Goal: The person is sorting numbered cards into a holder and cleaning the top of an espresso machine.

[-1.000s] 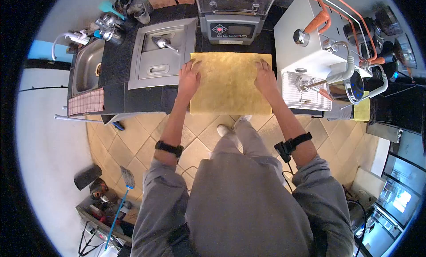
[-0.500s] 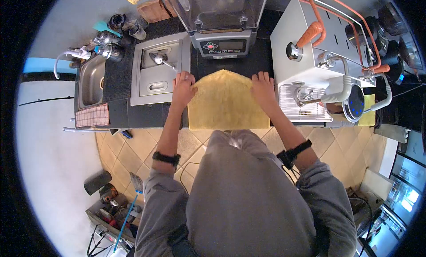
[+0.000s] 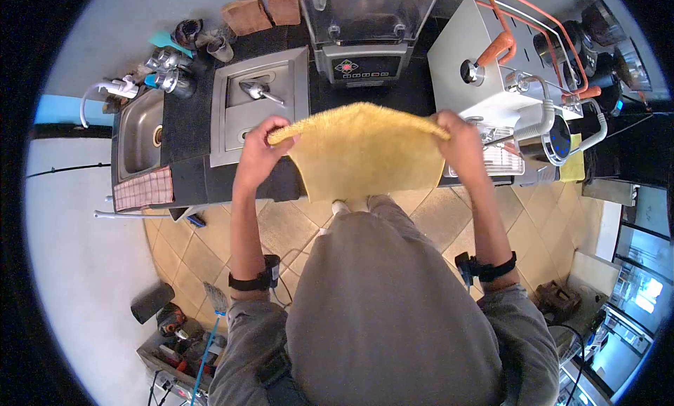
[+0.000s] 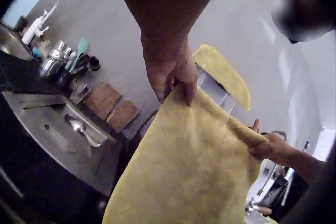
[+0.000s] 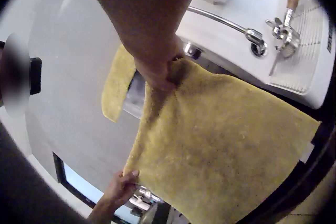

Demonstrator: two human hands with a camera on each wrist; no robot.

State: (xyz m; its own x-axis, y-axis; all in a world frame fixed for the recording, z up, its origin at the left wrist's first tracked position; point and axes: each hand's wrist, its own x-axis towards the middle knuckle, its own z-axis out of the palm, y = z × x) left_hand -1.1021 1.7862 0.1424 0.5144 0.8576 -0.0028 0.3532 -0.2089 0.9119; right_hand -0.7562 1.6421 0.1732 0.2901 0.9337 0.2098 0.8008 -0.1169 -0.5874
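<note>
On yellow cloth point(image 3: 368, 153), firm grip by L fingers point(image 4: 185, 90) & R fingers point(image 5: 160, 80), tips pt. hidden

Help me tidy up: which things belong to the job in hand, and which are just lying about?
In the job:
- yellow cloth, held up
- left hand and right hand, gripping its upper edge

Lying about:
- checked cloth
- metal utensil
- brown blocks

The sink point(image 3: 136, 136), faucet point(image 3: 125, 88) and espresso machine point(image 3: 458, 44) show a kitchen.
</note>
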